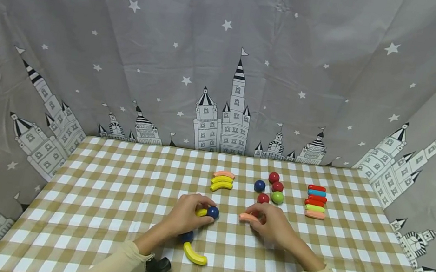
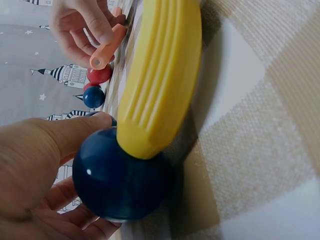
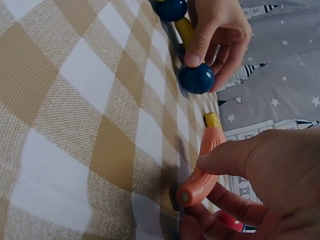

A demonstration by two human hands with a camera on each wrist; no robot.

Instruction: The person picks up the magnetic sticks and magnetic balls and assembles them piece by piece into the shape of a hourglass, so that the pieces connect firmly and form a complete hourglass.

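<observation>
My left hand grips a blue ball between thumb and fingers. A short yellow stick joins that ball to a second blue ball, from which a curved yellow stick extends towards me. In the left wrist view, the second ball and the ribbed yellow stick loom close. To the right, my right hand pinches a curved orange stick with thumb and fingers, just above the cloth. Its near end has a small round insert. A gap separates it from the held ball.
Behind my hands lie a stack of curved orange and yellow sticks, a group of red, blue and green balls, and a row of straight coloured sticks. A checked cloth covers the table. A grey castle-print curtain surrounds it.
</observation>
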